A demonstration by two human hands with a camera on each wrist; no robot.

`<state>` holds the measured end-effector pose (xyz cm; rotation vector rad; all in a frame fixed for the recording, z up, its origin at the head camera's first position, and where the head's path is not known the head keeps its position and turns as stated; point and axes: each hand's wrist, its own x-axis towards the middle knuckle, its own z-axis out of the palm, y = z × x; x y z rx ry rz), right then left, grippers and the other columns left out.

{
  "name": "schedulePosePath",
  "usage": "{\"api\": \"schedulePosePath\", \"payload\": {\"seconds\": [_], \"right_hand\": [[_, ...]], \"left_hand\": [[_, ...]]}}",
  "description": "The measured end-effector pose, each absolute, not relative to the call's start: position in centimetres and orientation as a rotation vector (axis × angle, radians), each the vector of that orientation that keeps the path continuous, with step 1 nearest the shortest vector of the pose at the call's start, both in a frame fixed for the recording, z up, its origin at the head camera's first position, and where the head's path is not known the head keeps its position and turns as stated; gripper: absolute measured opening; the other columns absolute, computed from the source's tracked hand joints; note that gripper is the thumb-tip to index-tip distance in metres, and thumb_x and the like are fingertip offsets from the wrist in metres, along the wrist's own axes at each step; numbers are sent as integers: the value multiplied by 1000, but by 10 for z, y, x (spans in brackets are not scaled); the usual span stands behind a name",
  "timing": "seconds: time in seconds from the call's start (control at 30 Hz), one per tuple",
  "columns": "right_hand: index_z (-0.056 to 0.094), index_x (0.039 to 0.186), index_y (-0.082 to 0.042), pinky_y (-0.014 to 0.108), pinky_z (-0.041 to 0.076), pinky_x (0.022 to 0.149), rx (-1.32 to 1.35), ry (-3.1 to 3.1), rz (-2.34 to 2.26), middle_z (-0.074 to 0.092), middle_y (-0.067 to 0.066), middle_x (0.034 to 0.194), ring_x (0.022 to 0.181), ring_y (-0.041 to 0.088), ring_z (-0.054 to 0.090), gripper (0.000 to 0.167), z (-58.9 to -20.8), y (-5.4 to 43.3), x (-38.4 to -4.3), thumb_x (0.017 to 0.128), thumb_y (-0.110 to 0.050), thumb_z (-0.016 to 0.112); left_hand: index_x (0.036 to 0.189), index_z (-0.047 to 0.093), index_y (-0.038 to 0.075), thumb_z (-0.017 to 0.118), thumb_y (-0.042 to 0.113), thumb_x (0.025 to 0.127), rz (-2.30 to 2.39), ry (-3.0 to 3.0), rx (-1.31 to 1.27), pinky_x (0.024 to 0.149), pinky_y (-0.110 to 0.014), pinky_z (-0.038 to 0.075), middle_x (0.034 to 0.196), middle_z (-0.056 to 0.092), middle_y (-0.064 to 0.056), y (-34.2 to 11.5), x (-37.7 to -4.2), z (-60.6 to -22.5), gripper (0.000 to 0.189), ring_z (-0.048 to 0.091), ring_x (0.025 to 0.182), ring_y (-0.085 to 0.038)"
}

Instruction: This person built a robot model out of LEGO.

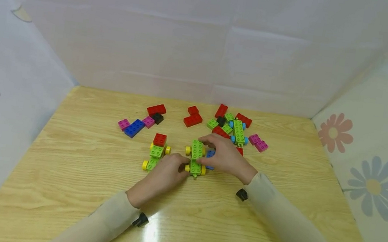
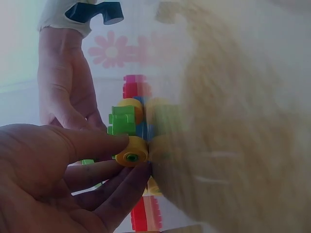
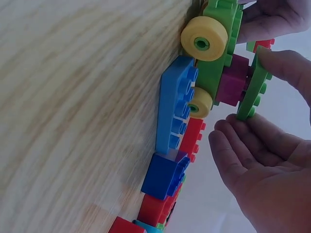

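Observation:
A green wheeled base [image 3: 209, 73] with yellow wheels stands at the middle of the table. On it sits a purple brick [image 3: 233, 80], topped by a flat green brick [image 3: 252, 87]. My right hand [image 1: 224, 152] pinches this flat green brick between thumb and fingers at its two ends. At the near end of the base, my left hand [image 1: 166, 171] holds a yellow wheel [image 2: 131, 151] between thumb and fingers. Close to the left hand is a second yellow-wheeled base [image 1: 152, 164], carrying a green brick [image 1: 156, 151] and a red brick [image 1: 160, 139]; the hand partly covers it.
A blue brick [image 3: 172, 107] lies right beside the base, under the right hand. Behind are a blue-wheeled green base [image 1: 238, 132], red bricks [image 1: 193, 120], pink bricks [image 1: 261, 145] and a dark blue brick [image 1: 134, 128]. Cloth walls [image 1: 202, 64] enclose the table.

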<state>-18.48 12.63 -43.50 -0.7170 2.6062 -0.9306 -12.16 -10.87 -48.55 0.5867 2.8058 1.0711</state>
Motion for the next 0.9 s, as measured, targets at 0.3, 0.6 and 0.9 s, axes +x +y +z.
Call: {"api": "schedulePosePath", "payload": {"seconds": [0.3,0.6,0.9], "right_hand": [[63,158,-22,54,62,112,-768,2570,-884,66,2,153,135,31,71,72,-432,127,-191,95,-43,91],[68,153,-20,53,61,113,-784,2550,-860,66,3,155,133,31,71,68,-428,128,-198,93,-43,91],[65,156,-23,54,61,114,-752,2523,-923,66,3,155,136,32,71,70,-435,129,-196,94,-42,92]], "left_hand": [[105,80,10,78,8,98,1032,2805,602,74,-37,52,93,75,0,-108,-120,-478,8,59,80,-14],[107,81,11,76,10,99,1005,2791,605,76,-36,53,93,74,1,-108,-124,-482,9,60,81,-14],[117,83,10,79,10,98,972,2812,571,82,-37,57,101,79,0,-110,-127,-493,20,63,86,-14]]}}
